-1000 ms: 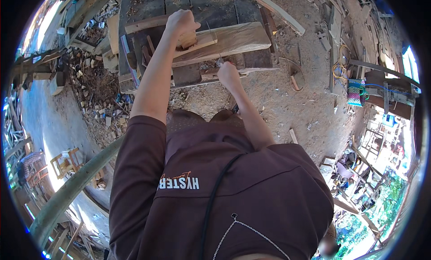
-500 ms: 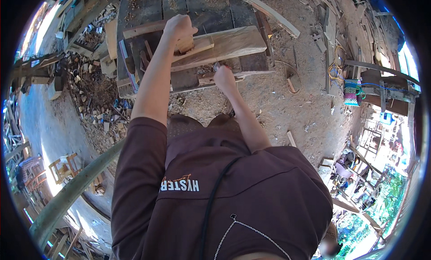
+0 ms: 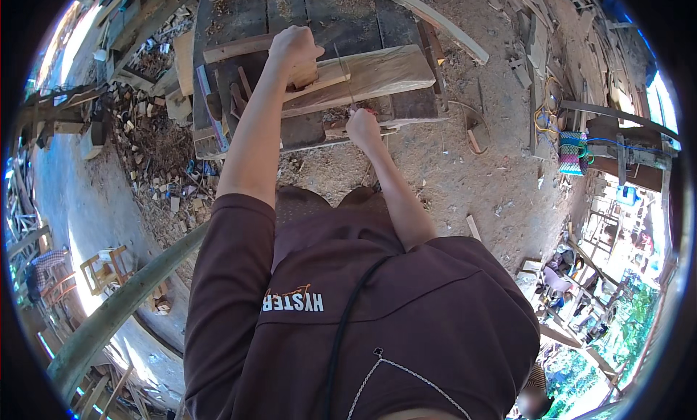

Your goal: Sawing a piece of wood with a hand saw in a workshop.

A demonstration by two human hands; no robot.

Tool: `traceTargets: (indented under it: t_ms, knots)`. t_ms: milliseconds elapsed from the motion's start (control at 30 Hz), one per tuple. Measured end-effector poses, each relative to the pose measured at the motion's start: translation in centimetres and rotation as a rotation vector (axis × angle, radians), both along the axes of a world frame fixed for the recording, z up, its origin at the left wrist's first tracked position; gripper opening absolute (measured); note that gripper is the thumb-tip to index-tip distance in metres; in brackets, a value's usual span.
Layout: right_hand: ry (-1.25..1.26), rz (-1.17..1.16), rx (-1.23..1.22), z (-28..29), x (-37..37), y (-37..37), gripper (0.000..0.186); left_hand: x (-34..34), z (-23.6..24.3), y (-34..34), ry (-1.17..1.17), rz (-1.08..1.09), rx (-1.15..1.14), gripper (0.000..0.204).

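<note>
"Plank (image 3: 399, 70) on the desk (image 3: 356, 29): what's around it?"

"Left hand (image 3: 295, 47), curled over a wooden block (image 3: 302, 74) atop the plank; whether its fingers grasp, I can't tell."

"And the right hand (image 3: 364, 127)?"

"Just beyond the plank's near edge, fingers clenched round a thin-bladed saw (image 3: 351, 91) crossing it."

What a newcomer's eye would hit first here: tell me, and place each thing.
The brown short-sleeved top comes first, filling the lower middle. Then the thick wooden beam on the dark plank workbench at top centre, with the left hand on a wooden block there and the right hand just below, holding what looks like a thin saw across the beam. At the right, a pink-and-teal woven bag stands out.
</note>
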State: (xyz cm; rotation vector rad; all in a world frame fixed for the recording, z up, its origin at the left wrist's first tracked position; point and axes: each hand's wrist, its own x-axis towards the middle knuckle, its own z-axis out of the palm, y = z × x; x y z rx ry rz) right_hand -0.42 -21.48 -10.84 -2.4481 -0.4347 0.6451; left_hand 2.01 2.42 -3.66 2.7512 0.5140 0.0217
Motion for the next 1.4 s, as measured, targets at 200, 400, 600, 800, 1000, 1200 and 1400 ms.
traceTargets:
  t_ms: [200,400,600,800,1000,1200,1400]
  knots:
    - [-0.028,0.073,-0.067,-0.6,3.2,1.9,0.028,0.3,0.4,-0.2,0.002,-0.038,0.025,0.028]
    - [-0.07,0.068,-0.041,-1.7,2.8,1.7,0.03,0.7,-0.1,-0.8,0.012,-0.002,0.01,0.028]
    - [-0.006,0.049,-0.104,-1.9,0.2,-1.1,0.033,-0.2,0.5,-0.3,0.107,0.028,0.0,0.033]
    - [-0.245,0.222,0.035,-4.2,5.0,2.3,0.026,0.5,1.5,-0.7,0.064,-0.023,0.04,0.039]
    - [-0.338,0.456,-0.048,-7.1,3.9,-1.3,0.025,-1.3,3.4,-1.9,0.06,-0.095,0.085,0.027]
    - [-0.111,0.142,-0.086,-3.0,2.1,-1.3,0.027,-1.1,2.5,-2.2,0.038,0.043,0.008,0.028]
    - [-0.216,0.197,-0.194,-2.5,3.2,1.8,0.035,-0.9,1.9,-1.9,-0.002,0.048,-0.015,0.026]
